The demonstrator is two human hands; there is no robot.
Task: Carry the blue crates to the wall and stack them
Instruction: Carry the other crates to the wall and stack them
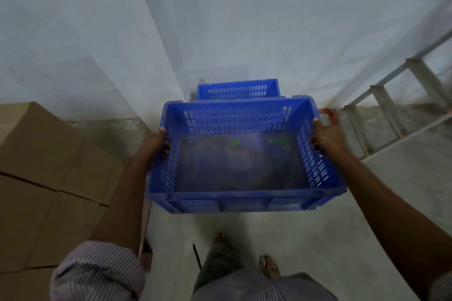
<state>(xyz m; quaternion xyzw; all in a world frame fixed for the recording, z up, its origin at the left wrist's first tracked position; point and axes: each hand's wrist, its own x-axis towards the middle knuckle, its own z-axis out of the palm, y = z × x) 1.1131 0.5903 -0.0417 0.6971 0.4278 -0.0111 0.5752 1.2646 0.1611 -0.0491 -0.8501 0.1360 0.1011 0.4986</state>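
Fingers [166, 148] of the left hand [156, 144] curl over the left rim of a blue crate [242, 171], gripping its slotted side; the right hand [326, 133] is clamped the same way on the right rim, thumb on top. Held between both hands, the crate is raised above the floor [318, 239], with green scraps [277, 141] inside. Beyond the crate, a second blue crate [238, 89] sits against the wall [269, 19]. Left of the crate are cardboard boxes [49, 178]; right of it, a metal frame [391, 105]
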